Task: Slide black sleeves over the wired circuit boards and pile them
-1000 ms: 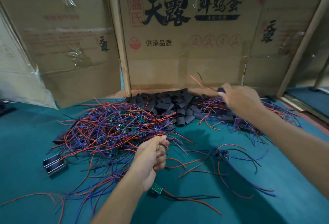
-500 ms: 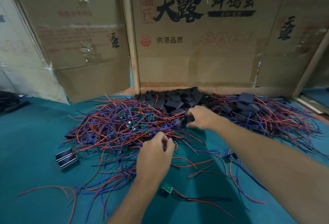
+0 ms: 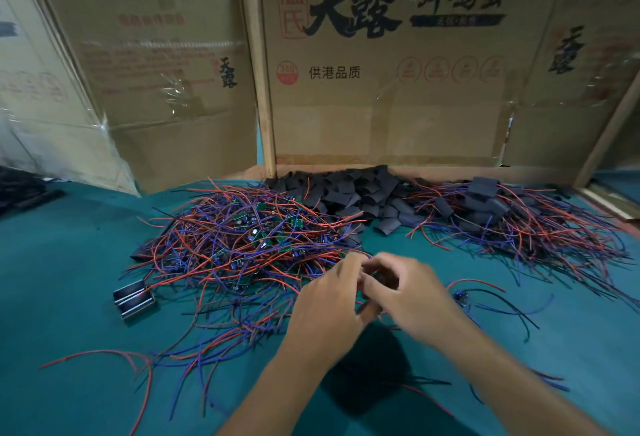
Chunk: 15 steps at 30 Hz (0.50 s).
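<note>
Three cardboard boxes (image 3: 388, 96) stand behind green table (image 3: 62, 297); tangled wired circuit boards (image 3: 242, 245) left-centre; sleeved pile (image 3: 512, 217) far right; loose black sleeves (image 3: 349, 193) between, at back; left hand (image 3: 329, 307) and right hand (image 3: 412, 293) meet, fingers curled, pinching something small, blurred, at tangle's near edge.

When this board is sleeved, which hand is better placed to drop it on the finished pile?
Right, probably. The right hand lies on the side of the pile of black-sleeved wired boards; the left hand is farther from it.
</note>
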Each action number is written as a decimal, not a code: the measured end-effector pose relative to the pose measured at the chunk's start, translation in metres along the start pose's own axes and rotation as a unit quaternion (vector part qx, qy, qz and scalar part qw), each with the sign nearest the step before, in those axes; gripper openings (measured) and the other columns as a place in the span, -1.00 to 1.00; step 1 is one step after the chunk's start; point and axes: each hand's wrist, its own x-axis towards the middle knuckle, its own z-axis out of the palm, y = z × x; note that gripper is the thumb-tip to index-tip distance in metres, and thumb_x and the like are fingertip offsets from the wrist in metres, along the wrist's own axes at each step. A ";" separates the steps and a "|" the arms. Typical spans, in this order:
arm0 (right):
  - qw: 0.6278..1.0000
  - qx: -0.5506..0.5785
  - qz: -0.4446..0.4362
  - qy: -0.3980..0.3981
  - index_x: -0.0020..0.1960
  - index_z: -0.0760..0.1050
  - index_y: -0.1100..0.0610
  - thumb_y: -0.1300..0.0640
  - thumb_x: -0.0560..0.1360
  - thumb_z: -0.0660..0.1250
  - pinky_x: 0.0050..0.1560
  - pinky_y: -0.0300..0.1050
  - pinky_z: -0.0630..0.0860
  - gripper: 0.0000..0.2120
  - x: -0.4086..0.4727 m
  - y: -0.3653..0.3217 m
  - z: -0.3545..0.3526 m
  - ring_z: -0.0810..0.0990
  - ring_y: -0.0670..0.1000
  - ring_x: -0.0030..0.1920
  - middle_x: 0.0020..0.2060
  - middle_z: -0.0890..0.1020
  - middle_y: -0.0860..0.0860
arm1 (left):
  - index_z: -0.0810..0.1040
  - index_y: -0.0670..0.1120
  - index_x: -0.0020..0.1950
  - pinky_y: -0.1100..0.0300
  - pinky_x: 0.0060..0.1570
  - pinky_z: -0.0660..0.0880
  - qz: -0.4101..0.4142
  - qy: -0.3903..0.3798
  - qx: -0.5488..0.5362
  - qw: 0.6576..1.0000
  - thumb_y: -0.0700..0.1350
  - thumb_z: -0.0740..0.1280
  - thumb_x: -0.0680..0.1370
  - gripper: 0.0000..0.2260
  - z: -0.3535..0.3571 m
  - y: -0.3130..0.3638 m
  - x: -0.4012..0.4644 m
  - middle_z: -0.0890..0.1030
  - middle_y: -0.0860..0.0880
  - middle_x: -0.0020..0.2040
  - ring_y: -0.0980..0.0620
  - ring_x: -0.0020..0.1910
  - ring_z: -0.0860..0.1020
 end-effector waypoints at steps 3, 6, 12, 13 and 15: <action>0.996 0.091 0.004 -0.026 -0.06 0.59 -0.08 -0.10 0.48 0.39 -0.26 -0.22 0.50 -0.88 -0.013 0.004 -0.004 0.57 -0.14 -0.29 -0.28 0.65 -0.05 | 0.46 0.04 0.09 0.01 -0.12 0.50 0.007 -0.016 -0.064 0.998 0.03 0.37 0.47 -0.76 -0.001 0.002 -0.002 0.61 0.10 -0.05 0.00 -0.07 0.56; 0.992 0.089 -0.055 -0.076 0.13 0.56 -0.13 -0.10 0.47 0.37 0.07 -0.25 0.50 -0.76 -0.018 0.010 -0.019 0.61 -0.20 0.04 0.01 0.66 -0.21 | 0.51 0.04 -0.01 0.13 -0.15 0.53 -0.033 -0.049 -0.214 0.975 -0.05 0.46 0.48 -0.84 -0.006 0.002 0.002 0.63 0.08 -0.14 0.08 -0.19 0.57; 0.983 -0.059 -0.160 -0.066 0.37 0.50 0.06 0.06 0.49 0.44 0.15 -0.36 0.43 -0.54 -0.017 0.020 -0.027 0.59 -0.18 0.06 0.18 0.62 -0.13 | 0.45 -0.04 0.03 0.15 -0.16 0.60 -0.147 -0.086 -0.362 0.916 -0.27 0.41 0.50 -0.77 -0.003 0.003 0.004 0.69 -0.01 -0.14 0.07 -0.21 0.62; 0.979 -0.090 -0.174 -0.060 0.36 0.50 0.10 0.07 0.50 0.44 0.18 -0.36 0.40 -0.55 -0.017 0.021 -0.026 0.58 -0.15 0.11 0.19 0.62 -0.08 | 0.44 -0.07 0.06 0.14 -0.15 0.62 -0.170 -0.095 -0.381 0.904 -0.31 0.37 0.53 -0.79 -0.003 0.004 0.005 0.69 -0.05 -0.17 0.05 -0.24 0.63; 0.971 -0.134 -0.185 -0.066 0.35 0.50 0.13 0.06 0.51 0.43 0.24 -0.24 0.41 -0.56 -0.018 0.021 -0.025 0.57 -0.06 0.19 0.21 0.61 -0.02 | 0.44 -0.13 0.11 0.14 -0.15 0.62 -0.210 -0.098 -0.408 0.883 -0.37 0.26 0.58 -0.82 -0.003 0.006 0.006 0.66 -0.12 -0.18 0.01 -0.25 0.65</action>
